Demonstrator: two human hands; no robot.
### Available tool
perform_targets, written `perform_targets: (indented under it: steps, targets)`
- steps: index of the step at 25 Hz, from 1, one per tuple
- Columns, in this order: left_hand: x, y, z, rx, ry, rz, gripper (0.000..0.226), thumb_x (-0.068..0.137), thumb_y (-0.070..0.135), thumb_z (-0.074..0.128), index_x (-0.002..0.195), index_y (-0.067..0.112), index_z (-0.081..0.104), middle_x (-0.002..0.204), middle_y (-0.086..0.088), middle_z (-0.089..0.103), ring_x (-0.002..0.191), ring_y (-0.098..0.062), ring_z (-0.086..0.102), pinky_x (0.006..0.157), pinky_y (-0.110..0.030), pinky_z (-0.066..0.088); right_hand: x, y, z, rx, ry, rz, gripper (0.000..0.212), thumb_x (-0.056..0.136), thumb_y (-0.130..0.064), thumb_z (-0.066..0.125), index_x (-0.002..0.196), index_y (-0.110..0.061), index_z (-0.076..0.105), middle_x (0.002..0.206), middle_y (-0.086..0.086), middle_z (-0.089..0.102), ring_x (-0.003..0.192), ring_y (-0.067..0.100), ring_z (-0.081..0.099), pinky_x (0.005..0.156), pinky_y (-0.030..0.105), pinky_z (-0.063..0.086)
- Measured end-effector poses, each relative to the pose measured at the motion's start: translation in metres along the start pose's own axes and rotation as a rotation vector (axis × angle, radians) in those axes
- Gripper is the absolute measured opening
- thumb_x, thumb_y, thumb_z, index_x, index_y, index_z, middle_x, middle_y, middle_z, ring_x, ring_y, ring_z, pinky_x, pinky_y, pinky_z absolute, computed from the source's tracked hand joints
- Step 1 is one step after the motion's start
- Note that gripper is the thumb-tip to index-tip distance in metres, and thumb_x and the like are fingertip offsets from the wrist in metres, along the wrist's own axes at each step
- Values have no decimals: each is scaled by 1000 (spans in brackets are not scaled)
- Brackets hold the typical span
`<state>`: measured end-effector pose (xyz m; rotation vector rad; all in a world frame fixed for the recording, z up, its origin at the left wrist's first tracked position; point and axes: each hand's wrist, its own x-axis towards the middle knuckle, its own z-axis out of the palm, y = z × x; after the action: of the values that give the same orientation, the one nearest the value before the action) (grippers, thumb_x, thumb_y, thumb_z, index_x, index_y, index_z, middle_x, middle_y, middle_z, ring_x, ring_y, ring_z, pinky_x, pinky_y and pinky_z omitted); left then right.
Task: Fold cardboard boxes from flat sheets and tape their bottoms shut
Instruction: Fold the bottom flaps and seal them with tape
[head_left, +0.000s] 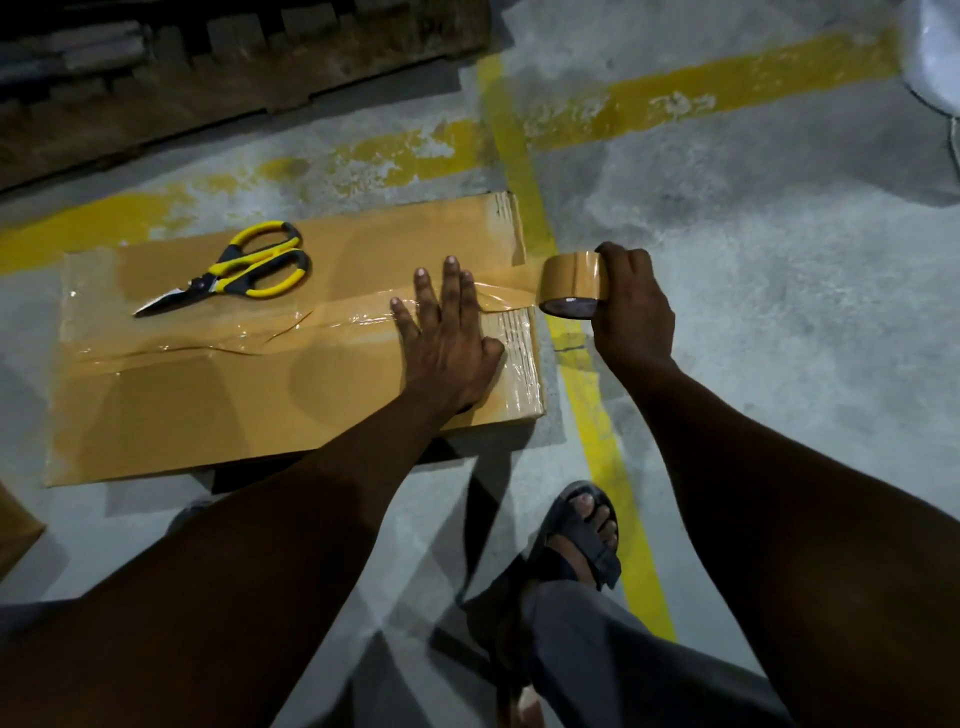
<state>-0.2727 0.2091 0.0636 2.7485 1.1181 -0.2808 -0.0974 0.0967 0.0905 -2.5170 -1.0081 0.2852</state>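
Cardboard box (218, 410) lies on the concrete floor (753, 312), its bottom seam covered almost end to end by a glossy, wrinkled strip of tape (337, 322). The left hand (447, 338) presses spread flat on the strip near the box's right edge. The right hand (631, 312) grips the tape roll (571, 283) just past that edge, with tape stretched between. What is left, I judge, is cutting (yellow scissors (244, 270) lie on the box) and smoothing the end. No writing is readable.
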Motion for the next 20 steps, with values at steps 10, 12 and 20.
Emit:
perform_targets:
  steps: [10,12,20]
  targets:
    - [10,42,0,7,-9,227,80,85,49,2,153,6,-6,160,-14,-13,148,-33,-12,116,-60,3,-7,-17,18,-246,-105,-139,66,85,-43,32,149,-24,34,156,10,32,142,35,30,110,57,23]
    - [8,27,0,-2,-24,280,79,89,53,2,152,8,-12,160,-11,-16,147,-29,-16,118,-54,1,-7,-34,25,-378,-161,-301,72,87,-49,18,154,-24,25,163,7,18,149,33,13,115,62,8]
    - [-54,-169,0,77,-86,8,78,90,50,7,153,5,-1,160,-16,-10,148,-34,-6,118,-55,7,-40,-120,95,-471,-352,-554,75,93,-55,-1,157,-15,4,165,8,-5,149,40,-6,113,67,0]
